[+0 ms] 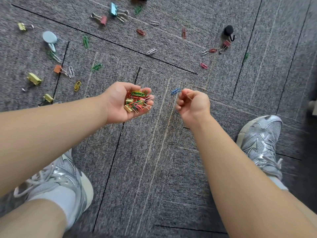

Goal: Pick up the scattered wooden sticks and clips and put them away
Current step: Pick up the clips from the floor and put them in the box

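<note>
Clip pile (138, 102) lies in the cupped left hand (118, 107) at frame centre, palm up, fingers curled round it. Right hand (194, 104), right of centre, pinches one thin wire clip (188, 98) in curled fingers. Blue paper clip (175, 91) lies on the carpet (154, 169) just beside that hand. Loose clips (151, 51) are scattered across the upper frame.

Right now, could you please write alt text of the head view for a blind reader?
A left hand cups a pile of coloured clips while the right hand pinches another paper clip; loose paper clips and binder clips litter grey carpet.
</note>
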Tool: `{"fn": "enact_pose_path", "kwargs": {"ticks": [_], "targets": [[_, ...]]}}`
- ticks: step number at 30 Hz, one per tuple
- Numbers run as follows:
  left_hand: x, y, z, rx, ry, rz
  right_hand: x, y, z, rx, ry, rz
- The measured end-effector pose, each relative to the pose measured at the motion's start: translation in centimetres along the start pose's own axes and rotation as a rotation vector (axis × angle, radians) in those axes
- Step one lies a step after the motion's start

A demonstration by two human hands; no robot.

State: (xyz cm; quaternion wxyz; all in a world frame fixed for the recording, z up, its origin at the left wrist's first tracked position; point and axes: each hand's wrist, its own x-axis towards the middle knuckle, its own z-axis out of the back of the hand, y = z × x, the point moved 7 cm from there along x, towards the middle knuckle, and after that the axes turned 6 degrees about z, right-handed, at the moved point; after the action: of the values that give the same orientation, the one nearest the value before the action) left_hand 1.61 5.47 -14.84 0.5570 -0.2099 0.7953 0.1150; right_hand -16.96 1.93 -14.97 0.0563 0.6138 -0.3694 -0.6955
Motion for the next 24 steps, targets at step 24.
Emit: {"fn": "enact_pose_path", "kwargs": {"ticks": [24], "targets": [[-10.5,-5.0,-2.9,-0.344,0.14,-0.117,-6.1,7.7,-3.9,-0.86,0.097,0.297]]}}
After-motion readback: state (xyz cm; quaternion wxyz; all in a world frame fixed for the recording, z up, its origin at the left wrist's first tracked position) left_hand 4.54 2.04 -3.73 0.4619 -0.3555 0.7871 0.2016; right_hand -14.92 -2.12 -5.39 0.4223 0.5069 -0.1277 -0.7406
